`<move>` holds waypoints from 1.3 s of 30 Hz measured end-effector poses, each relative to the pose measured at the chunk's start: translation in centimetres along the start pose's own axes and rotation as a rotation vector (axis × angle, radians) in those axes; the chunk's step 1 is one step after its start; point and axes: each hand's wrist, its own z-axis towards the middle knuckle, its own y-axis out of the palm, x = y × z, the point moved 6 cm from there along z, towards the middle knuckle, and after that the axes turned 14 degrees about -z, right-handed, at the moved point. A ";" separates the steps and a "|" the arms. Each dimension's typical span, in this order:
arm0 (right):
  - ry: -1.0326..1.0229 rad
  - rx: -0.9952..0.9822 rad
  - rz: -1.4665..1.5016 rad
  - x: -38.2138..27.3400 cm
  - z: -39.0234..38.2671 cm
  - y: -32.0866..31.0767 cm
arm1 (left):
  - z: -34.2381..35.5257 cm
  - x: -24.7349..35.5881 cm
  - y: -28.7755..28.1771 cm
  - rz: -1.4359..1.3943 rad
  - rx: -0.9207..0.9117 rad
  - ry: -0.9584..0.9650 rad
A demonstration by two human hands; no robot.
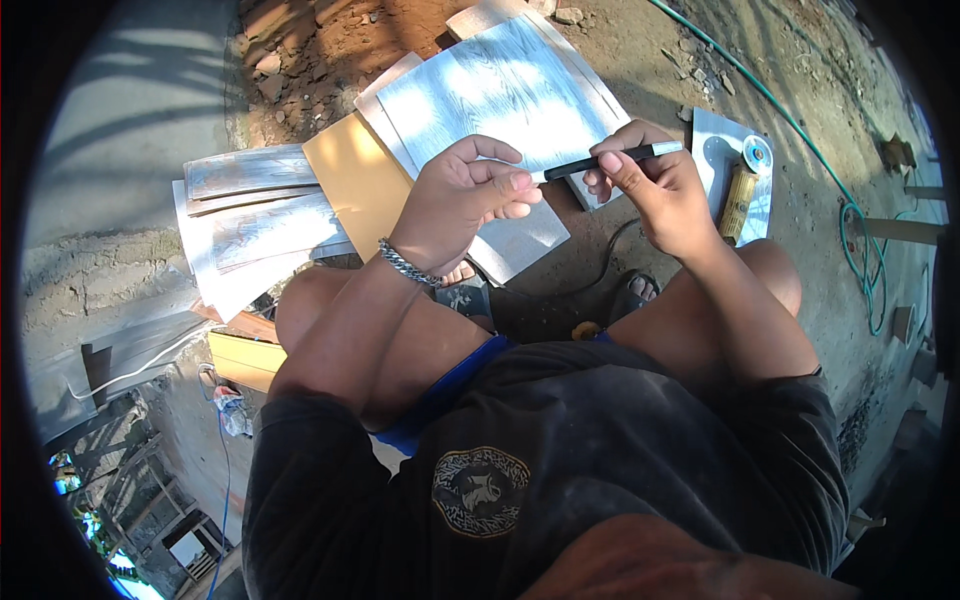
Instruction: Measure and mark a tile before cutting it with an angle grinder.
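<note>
The left grip (468, 188) pinches the white tip of a slim, cylindrical black pen (573, 168), the right grip (658, 190) its barrel. Both hold it above a rectangular, wood-grained, pale grey sheet (480, 90).

Pen (600, 163) crosses gap between left hand (465, 195) and right hand (660, 190). Open air over wood-grain panel (490, 85). Stacked planks (255, 175) crowd ground (805, 210) left of yellow board (345, 170). Grinder (740, 205) obstructs grey board (707, 132) along right edge; free ground between that board and green hose (782, 105).
</note>
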 end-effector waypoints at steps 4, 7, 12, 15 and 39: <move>0.021 -0.127 -0.049 -0.2 -0.5 -0.3 | -0.8 -0.9 1.3 0.042 -0.059 -0.040; -0.005 -0.155 -0.090 -1.1 -0.6 -0.3 | -1.5 -1.6 2.4 0.064 -0.097 -0.108; -0.450 -0.121 -0.493 -6.6 -1.6 2.1 | -2.0 -2.9 5.7 -0.294 -0.345 -0.258; -0.684 0.008 -0.168 -10.8 -4.1 -1.1 | -2.3 -4.0 4.9 0.121 -0.251 -0.431; -0.040 0.320 0.169 -14.7 -10.6 -4.3 | 11.5 -0.7 -5.4 1.612 -0.432 -0.564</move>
